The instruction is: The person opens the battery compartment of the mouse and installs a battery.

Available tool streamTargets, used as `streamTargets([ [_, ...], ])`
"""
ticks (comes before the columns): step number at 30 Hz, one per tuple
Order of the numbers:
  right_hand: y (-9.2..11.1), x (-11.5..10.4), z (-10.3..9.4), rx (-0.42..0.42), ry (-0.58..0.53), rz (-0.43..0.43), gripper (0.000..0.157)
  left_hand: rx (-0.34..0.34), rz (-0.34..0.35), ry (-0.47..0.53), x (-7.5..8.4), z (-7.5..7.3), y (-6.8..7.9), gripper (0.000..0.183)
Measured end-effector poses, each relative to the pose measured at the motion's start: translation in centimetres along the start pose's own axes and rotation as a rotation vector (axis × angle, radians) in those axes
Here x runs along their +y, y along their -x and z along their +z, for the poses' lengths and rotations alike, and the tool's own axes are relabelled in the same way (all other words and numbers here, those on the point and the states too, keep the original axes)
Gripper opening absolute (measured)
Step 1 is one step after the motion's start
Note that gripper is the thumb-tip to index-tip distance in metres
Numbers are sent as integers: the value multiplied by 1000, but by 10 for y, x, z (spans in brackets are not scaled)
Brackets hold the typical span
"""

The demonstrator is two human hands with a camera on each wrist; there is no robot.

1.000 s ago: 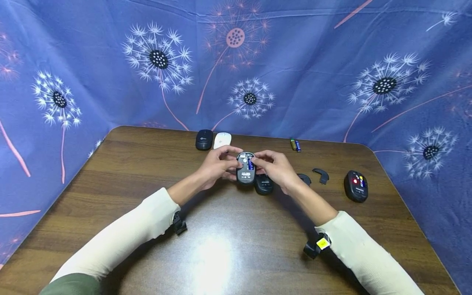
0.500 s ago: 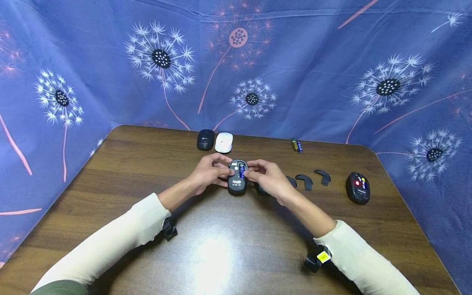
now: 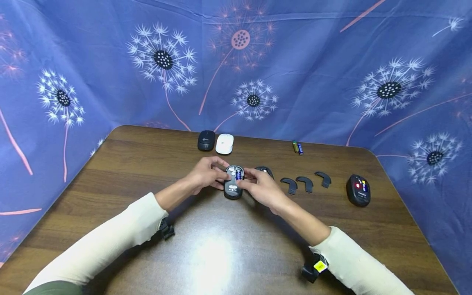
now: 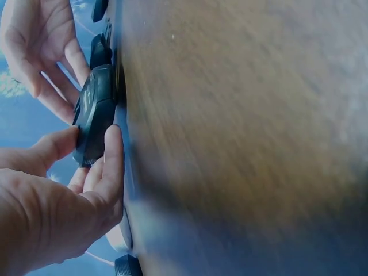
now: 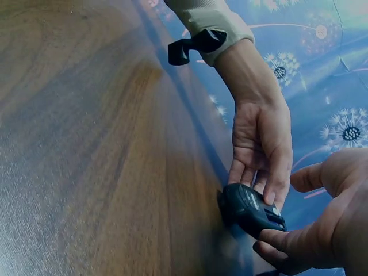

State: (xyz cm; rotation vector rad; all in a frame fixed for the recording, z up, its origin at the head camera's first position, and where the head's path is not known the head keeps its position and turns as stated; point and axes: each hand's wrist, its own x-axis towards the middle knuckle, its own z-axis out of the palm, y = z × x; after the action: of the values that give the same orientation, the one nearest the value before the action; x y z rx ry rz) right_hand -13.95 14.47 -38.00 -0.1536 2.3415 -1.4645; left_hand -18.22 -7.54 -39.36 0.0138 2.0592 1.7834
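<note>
In the head view my left hand (image 3: 206, 175) grips the left side of a black computer mouse (image 3: 232, 191), thumb on its upturned underside. A blue battery (image 3: 238, 175) lies in its uncovered compartment. My right hand (image 3: 263, 187) is at the opposite side. In the right wrist view, the right fingers (image 5: 276, 237) touch the end of the mouse, while the thumb stands apart from it. In the left wrist view the mouse (image 4: 95, 123) is held low over the table. Another dark mouse (image 3: 266, 169) lies partly hidden behind the right hand.
Three curved black covers (image 3: 305, 183) lie right of the hands. Farther right is an upturned mouse (image 3: 358, 190) with a red light and battery. At the back are a black mouse (image 3: 206, 140), a white mouse (image 3: 224, 144) and two batteries (image 3: 298, 148) by the patterned cloth.
Both hands have moved the mouse left and toward the person. The right hand has shifted left with it, bringing the three covers into full view.
</note>
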Motion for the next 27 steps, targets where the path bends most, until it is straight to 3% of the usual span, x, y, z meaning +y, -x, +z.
streamTargets([
  [18,0,-8,12,-65,0,40,75,-40,-103,-35,0,-12,-8,34],
  [27,1,-4,16,-48,77,25,82,-38,-124,2,-5,-14,-10,34],
])
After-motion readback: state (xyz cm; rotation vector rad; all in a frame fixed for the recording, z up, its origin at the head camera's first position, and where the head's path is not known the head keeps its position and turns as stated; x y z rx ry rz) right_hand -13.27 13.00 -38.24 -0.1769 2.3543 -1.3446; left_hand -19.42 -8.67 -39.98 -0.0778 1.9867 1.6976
